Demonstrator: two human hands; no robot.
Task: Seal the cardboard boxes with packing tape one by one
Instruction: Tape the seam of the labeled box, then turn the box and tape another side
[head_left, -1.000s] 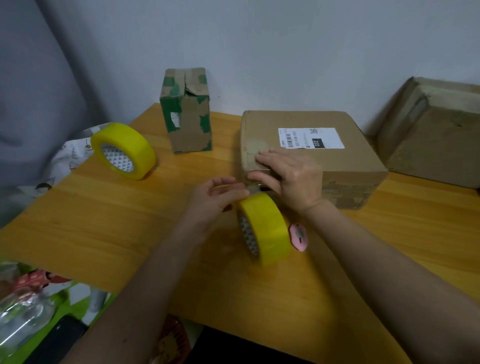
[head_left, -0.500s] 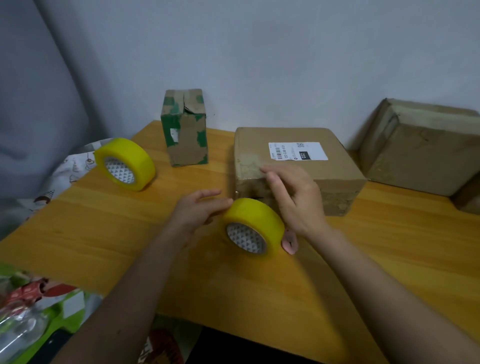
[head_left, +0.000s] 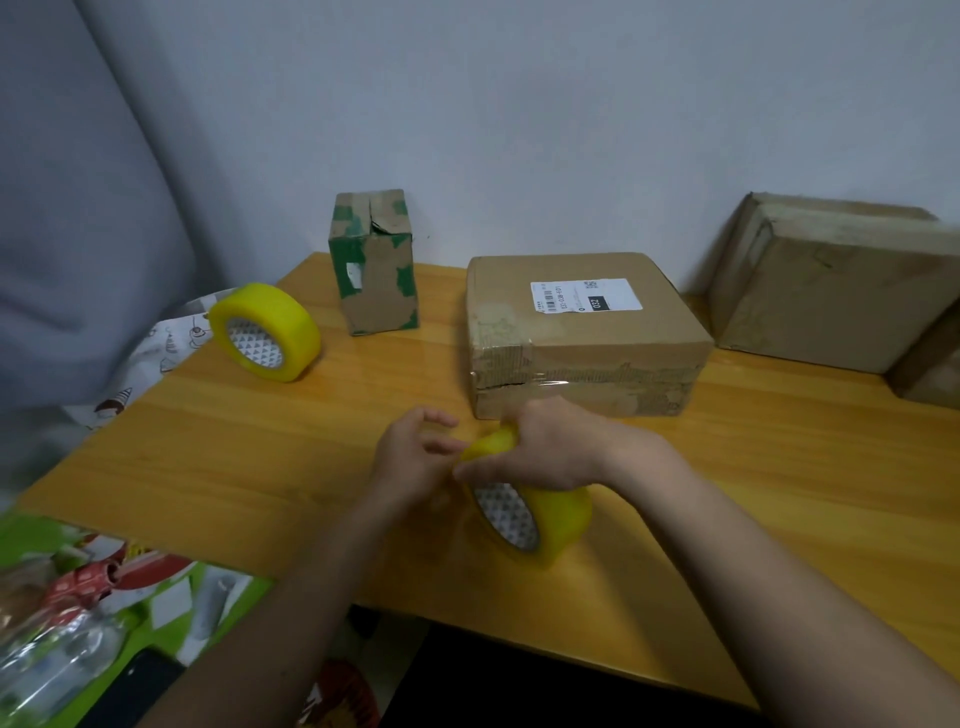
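Note:
A flat brown cardboard box (head_left: 587, 332) with a white shipping label lies in the middle of the wooden table (head_left: 260, 457). Clear tape runs along part of its front seam. Just in front of it my right hand (head_left: 545, 452) grips the top of a yellow tape roll (head_left: 540, 514) standing on edge. My left hand (head_left: 415, 452) is beside the roll's left side, fingers loosely curled and touching near its edge. A small green and brown box (head_left: 374, 265) stands upright at the back left. A second yellow tape roll (head_left: 265, 332) lies at the table's left edge.
Two larger brown boxes (head_left: 841, 291) sit against the wall at the right, one behind the table's corner. A grey curtain (head_left: 78, 234) hangs at the left. Patterned bags and a clear plastic bottle (head_left: 57, 660) lie below the table's left front edge.
My right hand has left the flat box's front face and come down onto the tape roll. The roll has moved nearer to me. The pink cutter seen earlier is hidden.

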